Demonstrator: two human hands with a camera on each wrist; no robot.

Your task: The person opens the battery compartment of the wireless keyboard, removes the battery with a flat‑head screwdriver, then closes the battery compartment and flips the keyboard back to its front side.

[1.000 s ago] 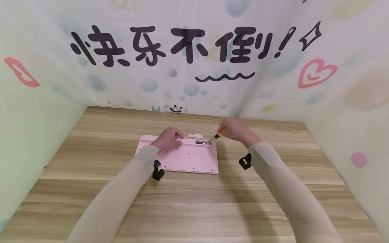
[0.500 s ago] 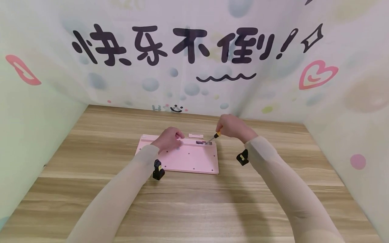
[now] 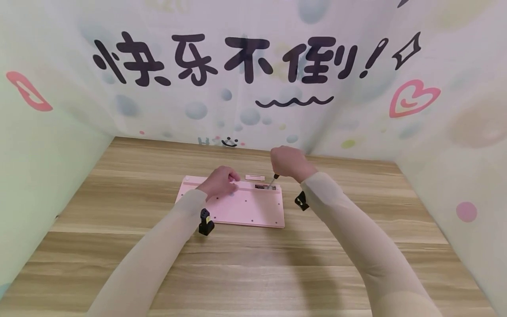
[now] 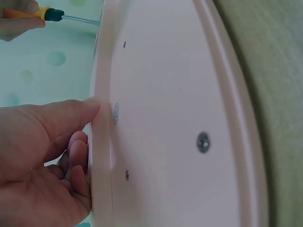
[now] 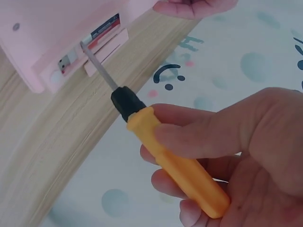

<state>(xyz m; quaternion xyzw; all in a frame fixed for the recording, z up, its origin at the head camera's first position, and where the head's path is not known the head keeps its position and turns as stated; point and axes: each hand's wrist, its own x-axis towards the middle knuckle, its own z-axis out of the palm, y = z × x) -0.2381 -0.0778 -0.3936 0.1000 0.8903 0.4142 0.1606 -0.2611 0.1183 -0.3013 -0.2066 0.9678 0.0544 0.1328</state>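
A pink keyboard (image 3: 245, 211) lies underside up on the table, with screws dotted over it. My left hand (image 3: 219, 181) grips its far edge, thumb on the raised ridge (image 4: 100, 142) and fingers curled against the back. In my right hand (image 3: 289, 162) is a screwdriver (image 5: 189, 177) with a yellow handle and black collar. Its tip reaches into the uncovered battery compartment (image 5: 67, 60), by the end of a battery (image 5: 105, 32). Whether the tip touches the battery I cannot tell. The narrow pink battery cover (image 3: 255, 178) lies loose behind the keyboard.
The wood-grain table (image 3: 253, 273) extends around the keyboard on every side. A printed cloth (image 3: 245, 119) with dark lettering hangs behind the table's far edge, and patterned sheets also flank both sides.
My right hand has moved left and slightly up, bringing the screwdriver steeper while its tip stays at the compartment. My left hand and the keyboard keep their place.
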